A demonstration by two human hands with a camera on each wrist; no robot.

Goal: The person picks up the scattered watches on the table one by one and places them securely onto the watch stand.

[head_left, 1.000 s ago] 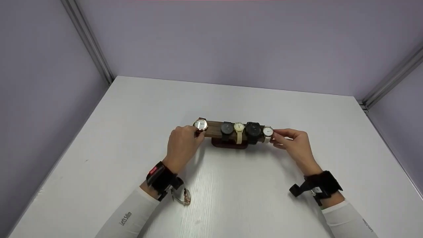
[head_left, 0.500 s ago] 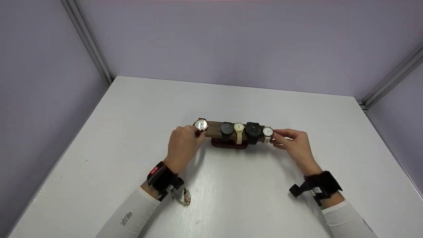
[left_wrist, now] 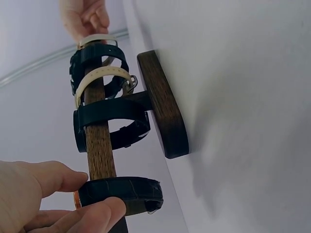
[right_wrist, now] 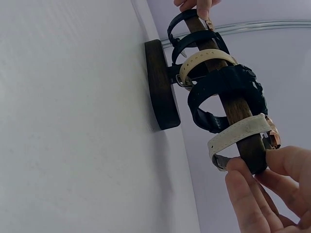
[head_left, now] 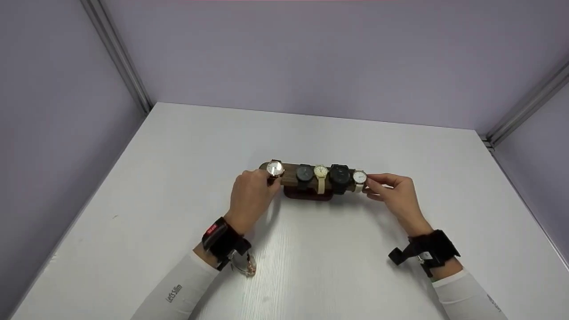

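Note:
A dark wooden watch stand (head_left: 290,174) stands mid-table, its bar (left_wrist: 99,145) carrying several watches. My left hand (head_left: 251,195) pinches the leftmost watch (head_left: 275,168), white-faced with a dark strap (left_wrist: 121,194), near the bar's left end. My right hand (head_left: 393,191) grips the bar's right end (right_wrist: 255,158) beside the white-strapped watch (head_left: 359,178). Between them sit a black watch (head_left: 305,173), a cream-strapped watch (head_left: 321,172) and a bulky black watch (head_left: 340,175). The oval base (right_wrist: 159,85) rests on the table.
The white table (head_left: 311,266) is enclosed by lilac walls with metal corner posts (head_left: 120,53). Black camera bands sit on both wrists (head_left: 222,242). A small watch-like object (head_left: 246,264) lies under my left wrist.
My left hand has slid the leftmost watch a little to the right along the bar. The right hand has stayed put.

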